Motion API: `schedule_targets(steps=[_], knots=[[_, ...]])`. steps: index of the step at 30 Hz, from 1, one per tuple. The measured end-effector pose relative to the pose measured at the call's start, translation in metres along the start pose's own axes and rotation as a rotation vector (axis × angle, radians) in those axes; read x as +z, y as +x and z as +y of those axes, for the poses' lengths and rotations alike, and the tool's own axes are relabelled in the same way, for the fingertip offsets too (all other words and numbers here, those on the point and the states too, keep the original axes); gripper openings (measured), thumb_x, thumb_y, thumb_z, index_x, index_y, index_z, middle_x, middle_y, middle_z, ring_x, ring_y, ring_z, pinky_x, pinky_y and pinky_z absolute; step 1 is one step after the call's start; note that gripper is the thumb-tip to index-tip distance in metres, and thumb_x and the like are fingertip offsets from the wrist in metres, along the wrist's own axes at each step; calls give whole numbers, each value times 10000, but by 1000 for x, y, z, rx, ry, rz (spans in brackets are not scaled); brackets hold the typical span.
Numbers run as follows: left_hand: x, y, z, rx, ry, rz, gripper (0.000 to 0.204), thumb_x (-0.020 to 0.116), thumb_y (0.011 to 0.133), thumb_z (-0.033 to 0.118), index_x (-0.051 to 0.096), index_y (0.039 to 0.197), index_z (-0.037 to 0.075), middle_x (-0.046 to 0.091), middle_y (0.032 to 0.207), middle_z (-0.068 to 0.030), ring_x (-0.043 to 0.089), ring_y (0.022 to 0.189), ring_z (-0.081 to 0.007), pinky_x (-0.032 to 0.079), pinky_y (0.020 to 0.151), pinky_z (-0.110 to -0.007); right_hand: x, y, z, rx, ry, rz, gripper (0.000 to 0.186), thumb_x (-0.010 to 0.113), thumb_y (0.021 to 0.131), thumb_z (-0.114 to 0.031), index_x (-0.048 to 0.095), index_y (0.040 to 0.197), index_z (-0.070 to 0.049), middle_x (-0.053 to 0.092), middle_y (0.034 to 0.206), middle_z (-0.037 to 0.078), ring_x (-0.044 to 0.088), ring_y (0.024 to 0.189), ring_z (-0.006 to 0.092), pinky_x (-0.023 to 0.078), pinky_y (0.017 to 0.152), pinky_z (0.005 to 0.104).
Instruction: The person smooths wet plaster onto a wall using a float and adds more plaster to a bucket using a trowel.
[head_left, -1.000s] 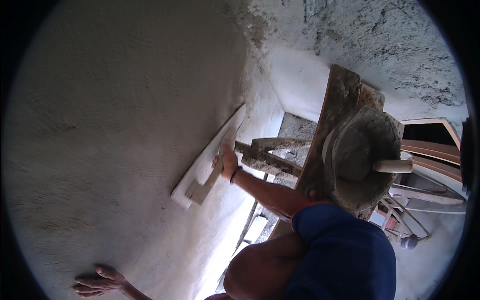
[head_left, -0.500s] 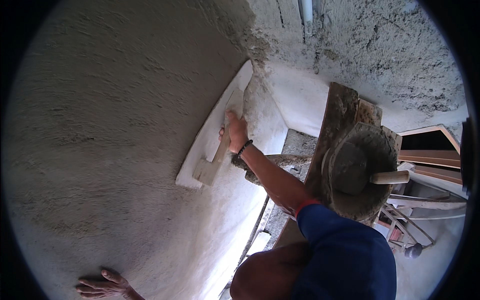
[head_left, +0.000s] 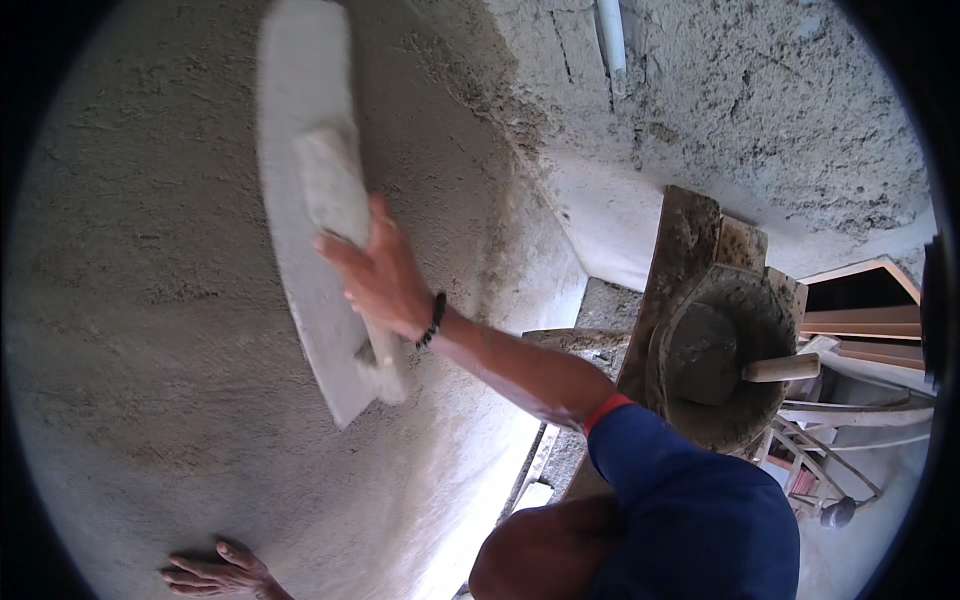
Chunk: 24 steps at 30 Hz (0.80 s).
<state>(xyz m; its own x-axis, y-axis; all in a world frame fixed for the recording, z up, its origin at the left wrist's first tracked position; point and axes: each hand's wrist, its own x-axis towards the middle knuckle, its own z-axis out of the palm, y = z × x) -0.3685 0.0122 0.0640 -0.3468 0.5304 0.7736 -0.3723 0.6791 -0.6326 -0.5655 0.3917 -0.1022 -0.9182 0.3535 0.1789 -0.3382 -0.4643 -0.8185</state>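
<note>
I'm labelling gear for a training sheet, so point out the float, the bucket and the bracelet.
Float [head_left: 286, 205]: head view, on its pale board, left of the handle.
Bucket [head_left: 757, 315]: head view, on its inner wall.
Bracelet [head_left: 434, 322]: head view, mid-band on the dark beads.

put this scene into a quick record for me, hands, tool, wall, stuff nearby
right hand: closed around the handle of a plastering float
left hand: fingers spread against the plastered wall
float: long, pale; contact with the wall unclear
wall: grey, rough in places
right wrist: dark bracelet
nearby: bucket of wet mortar, wooden handle across its rim, on wooden planks
</note>
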Motion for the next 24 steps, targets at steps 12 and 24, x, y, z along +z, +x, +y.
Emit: schedule_targets(steps=[12,24], knots=[[-8,8,8,71,-46,28,737,262,964,615,290,1495,104,169,1568,-170,134,1430,-395,182,1110,-593,-104,47,63,91,-111,172,592,702,827,-403,494,1177,26,613,741,86,590,562,159,495,462,314],[-4,3,4,38,-72,7,751,252,953,636,275,1504,126,158,1571,-170,121,1429,-410,177,1102,-615,-142,-13,161,414,96,332,501,695,856,-385,471,1192,-89,506,691,16,476,492,102,399,389,260]])
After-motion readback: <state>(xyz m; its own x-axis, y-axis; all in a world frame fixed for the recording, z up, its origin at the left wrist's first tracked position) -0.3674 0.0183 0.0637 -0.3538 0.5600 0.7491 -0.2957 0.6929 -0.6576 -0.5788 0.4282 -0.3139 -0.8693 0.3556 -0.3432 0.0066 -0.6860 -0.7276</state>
